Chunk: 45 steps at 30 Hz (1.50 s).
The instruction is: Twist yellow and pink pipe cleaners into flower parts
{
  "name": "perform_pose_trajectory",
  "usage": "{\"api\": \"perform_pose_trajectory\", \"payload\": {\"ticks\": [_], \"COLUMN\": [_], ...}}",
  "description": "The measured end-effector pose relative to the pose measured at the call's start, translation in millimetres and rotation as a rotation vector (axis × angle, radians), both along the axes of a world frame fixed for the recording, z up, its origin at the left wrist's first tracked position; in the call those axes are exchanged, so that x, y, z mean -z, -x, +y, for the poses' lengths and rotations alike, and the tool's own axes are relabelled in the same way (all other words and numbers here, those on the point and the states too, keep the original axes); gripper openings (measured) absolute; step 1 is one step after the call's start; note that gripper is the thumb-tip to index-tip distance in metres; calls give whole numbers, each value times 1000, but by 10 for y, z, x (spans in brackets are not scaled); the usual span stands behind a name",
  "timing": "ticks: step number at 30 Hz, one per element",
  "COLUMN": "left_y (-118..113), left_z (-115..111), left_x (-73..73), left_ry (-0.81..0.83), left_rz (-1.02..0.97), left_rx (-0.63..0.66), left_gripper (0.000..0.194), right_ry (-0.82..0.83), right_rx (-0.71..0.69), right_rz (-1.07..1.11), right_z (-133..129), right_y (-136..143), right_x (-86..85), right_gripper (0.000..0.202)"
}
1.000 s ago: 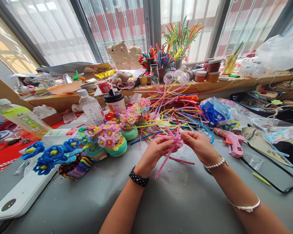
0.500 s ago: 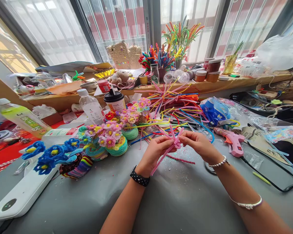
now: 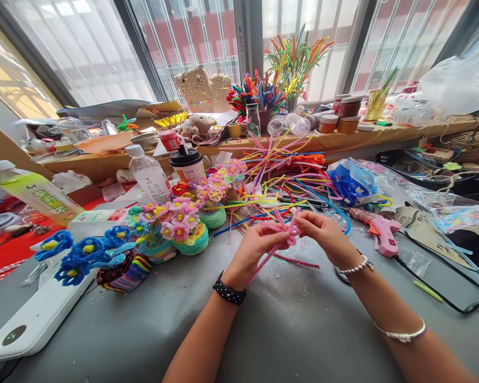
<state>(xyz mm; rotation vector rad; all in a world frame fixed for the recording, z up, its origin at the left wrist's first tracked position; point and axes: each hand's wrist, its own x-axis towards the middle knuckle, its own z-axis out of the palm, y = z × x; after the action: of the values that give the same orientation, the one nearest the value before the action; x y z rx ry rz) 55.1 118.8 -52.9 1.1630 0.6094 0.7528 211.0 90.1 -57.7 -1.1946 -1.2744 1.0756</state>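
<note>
Between my two hands is a pink pipe cleaner (image 3: 291,234), bent into small loops, with straight ends sticking up and one long end slanting down to the left. My left hand (image 3: 257,247) pinches it from the left, thumb and fingers closed. From the right, the fingertips of my right hand (image 3: 317,231) are pinched on one of its loops. A dark red tinsel stem (image 3: 297,261) lies on the grey table (image 3: 287,330) just beyond the hands, among scattered glitter. Behind them spreads a heap of coloured pipe cleaners (image 3: 287,159).
At left stand pipe-cleaner flower pots with pink flowers (image 3: 179,221) and blue flowers (image 3: 88,258), beside a white device (image 3: 40,319) and drink bottles (image 3: 149,175). A pink glue gun (image 3: 379,231) with a black cord lies right, near a blue packet (image 3: 353,181).
My right fingers have shifted slightly on the pink loops, and the looped part has turned a little. The long lower end has swung slightly to the right.
</note>
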Motion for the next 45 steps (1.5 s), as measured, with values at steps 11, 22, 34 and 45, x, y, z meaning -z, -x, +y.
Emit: {"api": "perform_pose_trajectory", "payload": {"ticks": [11,22,34,45], "left_y": [-34,-14,-18,1], "left_z": [-2,39,44,50], "left_x": [25,-5,23,-22], "left_ry": [-6,69,-14,39], "left_rz": [124,49,7,-15], "left_rx": [58,-96,-139,-171], "left_gripper": [31,38,37,36], "right_ry": [-2,-49,-91,-87], "right_rx": [-63,-10,-65,60], "right_rz": [-96,-253,-96,-24], "right_z": [-28,-22,-33,-26], "right_y": [9,-46,1,79], "right_x": [-36,-91,-62,24], "right_gripper": [21,27,20,21]}}
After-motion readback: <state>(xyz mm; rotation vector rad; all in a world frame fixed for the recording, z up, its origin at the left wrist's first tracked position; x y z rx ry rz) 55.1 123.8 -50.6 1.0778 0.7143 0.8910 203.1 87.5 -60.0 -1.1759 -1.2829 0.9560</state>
